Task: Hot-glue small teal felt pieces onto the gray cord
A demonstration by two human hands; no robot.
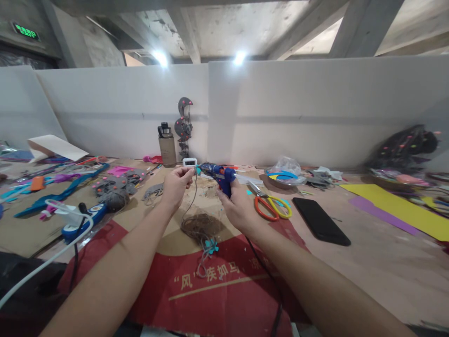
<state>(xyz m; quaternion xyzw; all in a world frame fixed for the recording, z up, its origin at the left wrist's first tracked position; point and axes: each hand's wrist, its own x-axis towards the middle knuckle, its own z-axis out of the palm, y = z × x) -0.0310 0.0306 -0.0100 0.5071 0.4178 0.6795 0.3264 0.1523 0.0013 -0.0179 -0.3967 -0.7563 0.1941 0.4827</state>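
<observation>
My right hand (236,203) is wrapped round the grip of a blue hot glue gun (226,177), with a clear glue stick showing at its rear. The gun's nozzle points left toward my left hand (178,185). That hand is closed in a pinch at the nozzle, on a grey cord (191,203) with a small teal piece (198,169) at its end. Below, a loose tangle of the same cord lies on red and brown cardboard (210,304), beside a teal paper flower (211,246). The gun's black cable runs down under my right forearm.
Scissors (270,206) with red and yellow handles and a black phone (321,220) lie to the right. A bottle (167,145) stands at the back by a white partition (315,112). A blue power strip (86,222) sits at left. Yellow paper (403,206) lies far right.
</observation>
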